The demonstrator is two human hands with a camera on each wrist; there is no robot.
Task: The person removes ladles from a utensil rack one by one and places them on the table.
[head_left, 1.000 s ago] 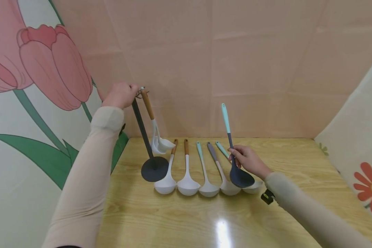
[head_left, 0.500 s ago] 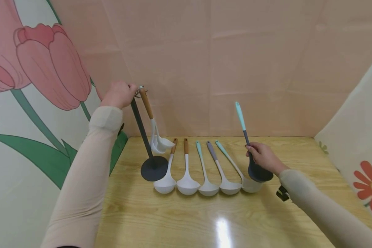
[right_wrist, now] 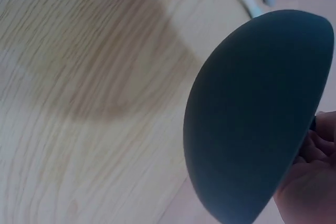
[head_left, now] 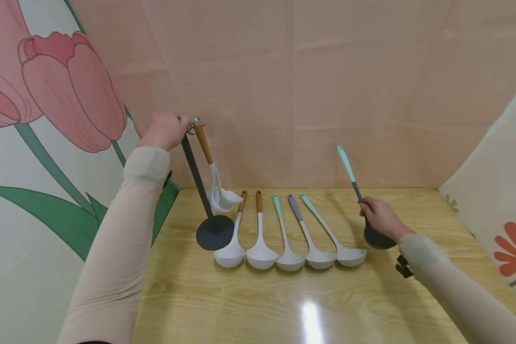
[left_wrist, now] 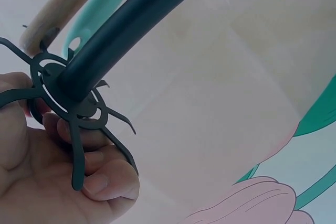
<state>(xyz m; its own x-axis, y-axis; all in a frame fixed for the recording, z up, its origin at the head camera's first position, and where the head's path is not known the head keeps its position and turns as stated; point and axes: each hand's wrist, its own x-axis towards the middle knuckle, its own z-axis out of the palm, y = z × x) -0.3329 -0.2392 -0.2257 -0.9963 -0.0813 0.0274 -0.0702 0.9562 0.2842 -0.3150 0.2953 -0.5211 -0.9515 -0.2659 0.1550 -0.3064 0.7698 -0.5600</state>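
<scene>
Tbl (head_left: 241,301) lies under dk ladle (right_wrist: 257,114) w/ turq. handle (head_left: 346,164).

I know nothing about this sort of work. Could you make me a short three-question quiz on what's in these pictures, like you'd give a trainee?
1. How many ladles lie side by side on the wooden table?
2. True or false: the left hand grips the black stand at its top.
3. What does the right hand hold?
A) a brown-handled white ladle
B) a dark ladle with a turquoise handle
C) a grey-handled white ladle

Key: 1. Five. 2. True. 3. B.
</scene>
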